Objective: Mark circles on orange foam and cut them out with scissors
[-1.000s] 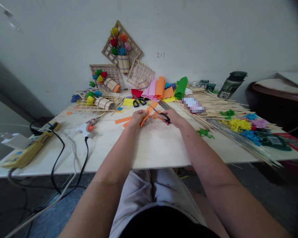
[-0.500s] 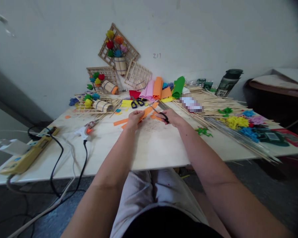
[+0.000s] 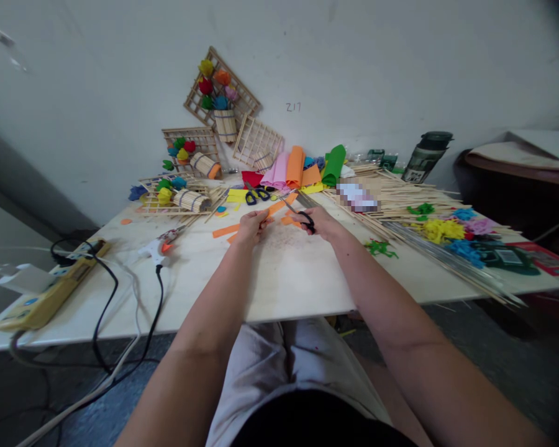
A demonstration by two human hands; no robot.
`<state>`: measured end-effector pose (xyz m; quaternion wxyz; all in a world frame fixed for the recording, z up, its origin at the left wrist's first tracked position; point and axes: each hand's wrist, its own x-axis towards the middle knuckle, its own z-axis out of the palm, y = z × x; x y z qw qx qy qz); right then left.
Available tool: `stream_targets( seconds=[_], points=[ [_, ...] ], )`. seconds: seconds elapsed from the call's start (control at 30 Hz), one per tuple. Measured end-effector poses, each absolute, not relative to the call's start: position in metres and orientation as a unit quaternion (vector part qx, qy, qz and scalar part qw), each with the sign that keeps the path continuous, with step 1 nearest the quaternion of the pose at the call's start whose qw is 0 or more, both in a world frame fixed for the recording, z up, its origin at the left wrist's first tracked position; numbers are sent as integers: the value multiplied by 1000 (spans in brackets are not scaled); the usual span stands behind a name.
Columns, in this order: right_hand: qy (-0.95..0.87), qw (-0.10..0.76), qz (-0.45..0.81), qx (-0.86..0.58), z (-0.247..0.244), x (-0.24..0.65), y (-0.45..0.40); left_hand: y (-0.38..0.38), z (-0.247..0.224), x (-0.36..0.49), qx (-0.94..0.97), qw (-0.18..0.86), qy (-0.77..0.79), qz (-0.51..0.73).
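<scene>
My left hand (image 3: 254,226) is closed on an orange paper strip (image 3: 283,203), which slants up and to the right from the fingers. Dark-handled scissors (image 3: 306,221) sit in my right hand (image 3: 320,222), their blades pointing up and left at the strip. More orange pieces (image 3: 225,231) lie on the table beside my left hand, and another orange scrap (image 3: 287,220) is between the hands. Small crumbs are scattered on the tabletop below. Whether the blades touch the paper is too small to tell.
A glue gun (image 3: 154,249) and a power strip (image 3: 46,297) with cables lie left. Behind are other scissors (image 3: 257,195), rolled coloured paper (image 3: 295,166) and stick lattices with flowers (image 3: 223,87). Wooden sticks (image 3: 400,195), a bottle (image 3: 427,156) and coloured tufts (image 3: 442,230) are right.
My left hand has turned slightly, and its fingers sit a little differently on the orange strip. My right hand with the scissors is almost unmoved. The whole view has shifted very slightly.
</scene>
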<state>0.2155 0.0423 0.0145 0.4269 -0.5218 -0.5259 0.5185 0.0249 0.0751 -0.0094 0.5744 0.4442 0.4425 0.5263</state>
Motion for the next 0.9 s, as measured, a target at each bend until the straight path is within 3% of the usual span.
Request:
stream_targets(
  seconds=[0.9],
  points=[
    [-507, 419, 539, -526, 16, 220, 42, 72, -11, 26, 483, 574, 424, 508]
  ],
)
